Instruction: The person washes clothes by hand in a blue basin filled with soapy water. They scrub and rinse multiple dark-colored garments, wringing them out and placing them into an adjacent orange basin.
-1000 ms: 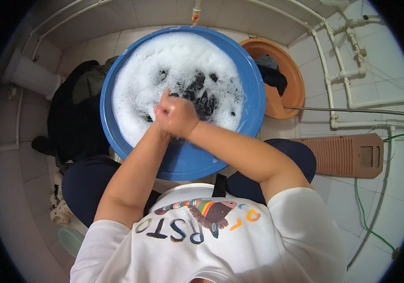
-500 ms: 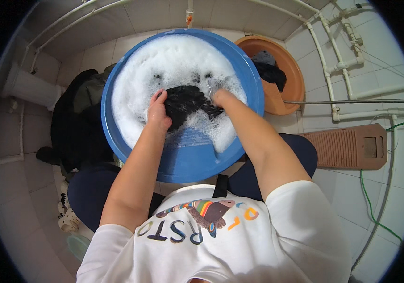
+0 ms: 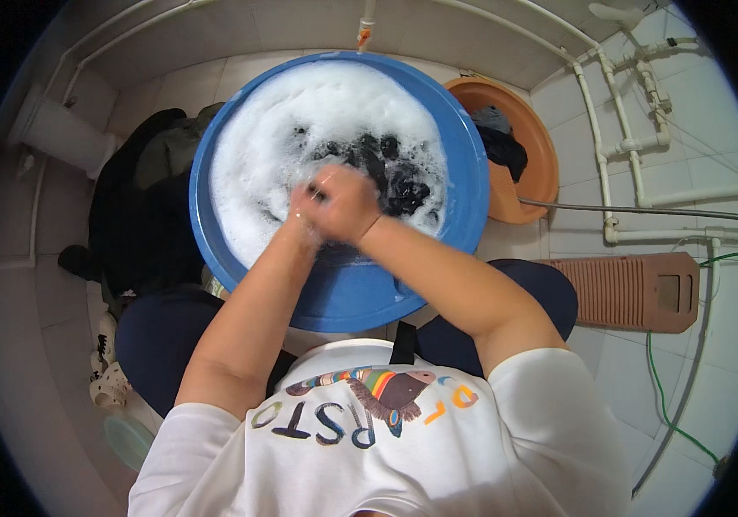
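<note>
My two hands are together over a large blue basin (image 3: pixel 470 194) of suds, smeared by motion. My right hand (image 3: pixel 350 203) is closed in a fist and pressed against my left hand (image 3: pixel 303 209), whose fingers are curled too. A bit of dark cloth shows between them. Just beyond and right of the hands, a wet black garment (image 3: pixel 403 185) lies partly sunk in the white foam (image 3: pixel 274 121). Most of that garment is hidden by suds and by my hands.
An orange basin (image 3: pixel 544 164) with dark clothes (image 3: pixel 502 151) stands at the far right. A brown washboard (image 3: pixel 619 293) lies right of my knee, near a green hose (image 3: pixel 663 396). Dark clothes (image 3: pixel 140 215) are heaped left of the blue basin. White pipes (image 3: pixel 597 138) run along the wall.
Both hands have come together at the near middle of the basin, the right one moving left. The black garment held up between them before now lies lower in the foam.
</note>
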`<state>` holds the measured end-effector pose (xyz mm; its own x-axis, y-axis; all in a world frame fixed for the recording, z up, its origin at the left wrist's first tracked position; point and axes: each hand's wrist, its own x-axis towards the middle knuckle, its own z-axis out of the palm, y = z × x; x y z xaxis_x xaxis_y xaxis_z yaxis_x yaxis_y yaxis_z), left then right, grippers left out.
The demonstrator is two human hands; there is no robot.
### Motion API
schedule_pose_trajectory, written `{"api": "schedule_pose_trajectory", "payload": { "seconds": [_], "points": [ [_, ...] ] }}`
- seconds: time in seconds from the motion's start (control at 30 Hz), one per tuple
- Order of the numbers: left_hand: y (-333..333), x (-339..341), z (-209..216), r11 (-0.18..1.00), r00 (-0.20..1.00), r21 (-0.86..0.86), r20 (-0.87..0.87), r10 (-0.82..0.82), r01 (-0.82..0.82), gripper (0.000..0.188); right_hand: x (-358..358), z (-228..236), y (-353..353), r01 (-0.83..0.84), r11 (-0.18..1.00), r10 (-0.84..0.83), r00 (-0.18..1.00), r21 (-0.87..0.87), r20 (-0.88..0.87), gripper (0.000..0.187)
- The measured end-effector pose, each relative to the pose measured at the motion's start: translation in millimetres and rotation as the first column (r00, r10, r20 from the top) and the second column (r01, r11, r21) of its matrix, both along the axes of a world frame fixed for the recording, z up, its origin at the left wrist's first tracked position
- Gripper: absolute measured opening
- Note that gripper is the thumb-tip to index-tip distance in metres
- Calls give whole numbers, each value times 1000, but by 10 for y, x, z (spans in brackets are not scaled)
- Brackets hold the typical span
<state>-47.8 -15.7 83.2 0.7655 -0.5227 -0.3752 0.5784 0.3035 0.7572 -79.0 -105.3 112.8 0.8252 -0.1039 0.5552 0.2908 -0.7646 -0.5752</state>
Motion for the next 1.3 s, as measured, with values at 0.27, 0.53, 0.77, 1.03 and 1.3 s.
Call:
{"api": "schedule_pose_trajectory", "payload": {
  "seconds": [0.27, 0.53, 0.77, 1.03, 1.3],
  "points": [
    [-121, -10, -621, 829, 983, -537, -172, 71, -154, 30, -129, 119, 170, 44, 982, -8, 982, 184, -188, 22],
    [-222, 79, 296, 937, 922, 198, 210, -326, 286, 51, 174, -113, -1074, 460, 882, -434, 715, -99, -548, 36],
    [177, 361, -107, 589, 502, 722, 381, -777, 364, 82, 23, -102, -1305, -123, 800, -261, 809, -587, -526, 29],
    [395, 539, -305, 296, 495, 938, 348, -796, -183, 62, -40, -311, -1054, -231, 869, -302, 455, -439, -838, 71],
    [434, 446, -169, 228, 470, 951, 303, -829, -211, 53, -58, -450, -1132, 15, 872, -372, 668, -489, -645, 36]
  ]
}}
